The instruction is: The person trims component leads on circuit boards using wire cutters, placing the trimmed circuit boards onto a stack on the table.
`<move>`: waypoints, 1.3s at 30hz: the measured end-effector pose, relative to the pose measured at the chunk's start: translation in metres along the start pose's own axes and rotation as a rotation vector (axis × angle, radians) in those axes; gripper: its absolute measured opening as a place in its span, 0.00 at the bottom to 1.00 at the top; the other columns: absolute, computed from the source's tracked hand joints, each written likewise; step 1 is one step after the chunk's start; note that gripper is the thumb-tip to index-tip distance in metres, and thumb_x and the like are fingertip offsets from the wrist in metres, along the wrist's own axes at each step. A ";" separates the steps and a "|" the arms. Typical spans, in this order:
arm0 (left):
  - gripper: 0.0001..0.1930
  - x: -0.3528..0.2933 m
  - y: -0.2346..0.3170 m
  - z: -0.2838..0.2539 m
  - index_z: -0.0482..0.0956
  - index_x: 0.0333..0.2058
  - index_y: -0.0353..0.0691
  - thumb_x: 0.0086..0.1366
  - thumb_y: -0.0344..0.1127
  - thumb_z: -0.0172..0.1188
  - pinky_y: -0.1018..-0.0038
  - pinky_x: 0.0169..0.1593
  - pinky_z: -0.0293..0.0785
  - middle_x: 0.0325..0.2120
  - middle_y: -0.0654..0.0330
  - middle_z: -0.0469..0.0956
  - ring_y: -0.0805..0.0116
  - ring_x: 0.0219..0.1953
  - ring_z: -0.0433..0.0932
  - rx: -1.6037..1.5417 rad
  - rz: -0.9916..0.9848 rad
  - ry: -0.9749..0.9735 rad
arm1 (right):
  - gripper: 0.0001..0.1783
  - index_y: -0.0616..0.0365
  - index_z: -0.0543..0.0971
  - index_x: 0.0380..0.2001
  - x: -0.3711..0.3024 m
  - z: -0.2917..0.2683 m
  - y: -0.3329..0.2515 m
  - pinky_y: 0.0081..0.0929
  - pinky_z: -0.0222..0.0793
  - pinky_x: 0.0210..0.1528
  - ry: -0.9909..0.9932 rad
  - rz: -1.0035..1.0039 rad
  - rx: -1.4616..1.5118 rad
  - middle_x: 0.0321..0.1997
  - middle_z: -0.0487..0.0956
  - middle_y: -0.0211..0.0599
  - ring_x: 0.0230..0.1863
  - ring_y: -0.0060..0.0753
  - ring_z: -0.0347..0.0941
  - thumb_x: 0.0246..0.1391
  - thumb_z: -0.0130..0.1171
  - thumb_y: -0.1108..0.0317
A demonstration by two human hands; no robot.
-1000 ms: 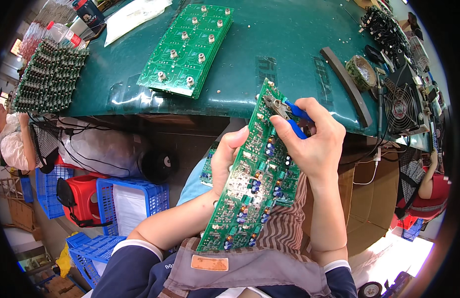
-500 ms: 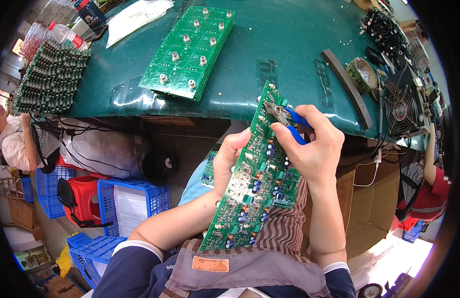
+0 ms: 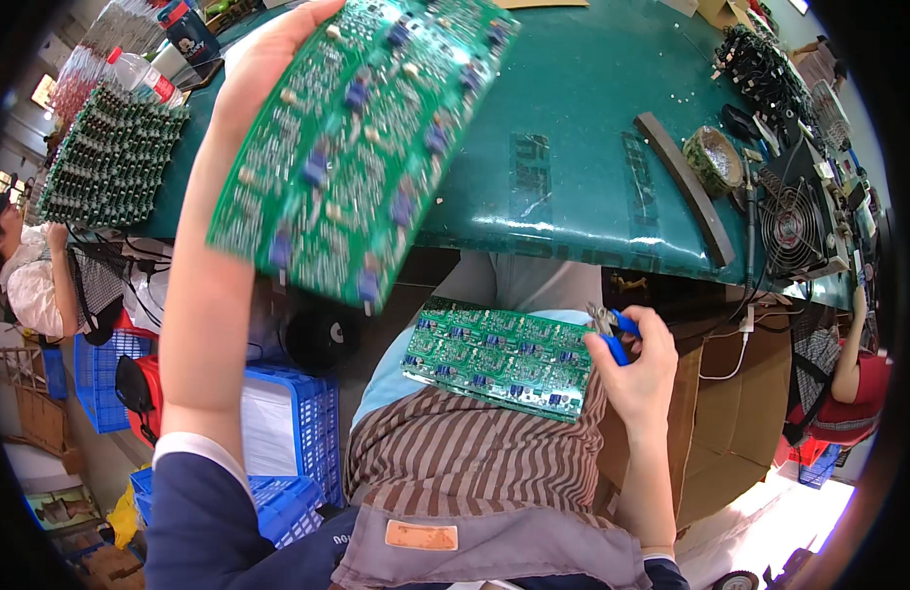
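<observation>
My left hand (image 3: 268, 64) is stretched forward over the table, gripping a large green circuit board panel (image 3: 347, 167) by its far left edge. Rows of blue parts and small pale parts cover the panel, which is smeared by motion. Some of my left fingers are hidden behind it. Close to my lap, my right hand (image 3: 640, 359) is closed around blue-handled cutting pliers (image 3: 614, 334), jaws pointing up and left. Just left of the pliers, more green circuit boards (image 3: 499, 356) with blue parts lie stacked across my lap.
The green table (image 3: 573, 118) stretches ahead. Packed boards (image 3: 111, 157) and a bottle (image 3: 145, 77) stand at left. On the right are a curved dark strip (image 3: 683, 187), a round container (image 3: 713, 159) and a fan unit (image 3: 794, 216). Blue crates (image 3: 312, 413) and a cardboard box (image 3: 735, 413) flank me.
My left hand has swung forward and left from my lap with a board panel, uncovering the lap stack. My right hand with the pliers has dropped lower. The raised panel hides the table stack's place.
</observation>
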State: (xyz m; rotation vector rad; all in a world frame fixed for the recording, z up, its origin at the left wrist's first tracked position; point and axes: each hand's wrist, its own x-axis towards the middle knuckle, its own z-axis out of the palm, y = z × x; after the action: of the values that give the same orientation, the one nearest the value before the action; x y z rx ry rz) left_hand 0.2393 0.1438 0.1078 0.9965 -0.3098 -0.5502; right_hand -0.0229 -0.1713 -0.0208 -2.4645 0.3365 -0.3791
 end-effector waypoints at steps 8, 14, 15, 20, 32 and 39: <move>0.17 0.060 0.016 -0.086 0.75 0.55 0.33 0.73 0.36 0.52 0.67 0.45 0.85 0.45 0.55 0.82 0.68 0.42 0.84 0.397 -0.019 0.146 | 0.26 0.58 0.76 0.34 -0.035 0.011 0.023 0.40 0.69 0.42 -0.186 0.202 0.043 0.31 0.78 0.41 0.36 0.47 0.74 0.38 0.78 0.54; 0.19 0.058 -0.008 -0.079 0.78 0.54 0.35 0.69 0.39 0.60 0.77 0.47 0.77 0.40 0.62 0.83 0.74 0.41 0.81 0.758 0.102 0.442 | 0.24 0.63 0.75 0.36 -0.038 0.016 0.019 0.30 0.76 0.36 -0.223 0.289 0.196 0.34 0.80 0.42 0.32 0.35 0.80 0.42 0.77 0.61; 0.19 0.057 -0.008 -0.082 0.78 0.54 0.35 0.69 0.39 0.60 0.77 0.47 0.77 0.40 0.62 0.83 0.74 0.41 0.81 0.759 0.097 0.440 | 0.23 0.63 0.76 0.37 -0.036 0.014 0.013 0.28 0.77 0.36 -0.249 0.302 0.205 0.34 0.80 0.42 0.32 0.33 0.80 0.44 0.76 0.62; 0.18 0.052 -0.012 -0.093 0.83 0.50 0.39 0.65 0.42 0.64 0.76 0.45 0.74 0.38 0.63 0.84 0.74 0.38 0.79 1.196 0.098 0.506 | 0.21 0.63 0.76 0.40 -0.037 0.015 0.007 0.27 0.77 0.36 -0.263 0.335 0.210 0.35 0.80 0.41 0.34 0.27 0.80 0.47 0.74 0.67; 0.16 0.061 0.013 -0.102 0.82 0.48 0.37 0.65 0.39 0.65 0.76 0.45 0.76 0.39 0.62 0.83 0.74 0.40 0.80 0.898 0.011 0.388 | 0.22 0.64 0.75 0.48 -0.055 0.029 0.016 0.16 0.69 0.32 -0.145 0.279 0.452 0.34 0.77 0.30 0.30 0.14 0.68 0.50 0.70 0.75; 0.18 0.063 0.003 -0.080 0.82 0.49 0.37 0.65 0.40 0.65 0.77 0.46 0.74 0.41 0.62 0.83 0.76 0.39 0.79 0.939 0.121 0.373 | 0.22 0.64 0.77 0.47 -0.055 0.033 0.021 0.17 0.68 0.30 -0.142 0.279 0.410 0.34 0.78 0.32 0.27 0.17 0.67 0.48 0.70 0.74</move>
State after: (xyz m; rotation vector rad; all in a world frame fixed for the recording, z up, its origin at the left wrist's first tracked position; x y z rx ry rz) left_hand 0.3309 0.1657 0.0687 1.9404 -0.2907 -0.0687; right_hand -0.0652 -0.1525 -0.0694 -1.9972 0.4830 -0.1360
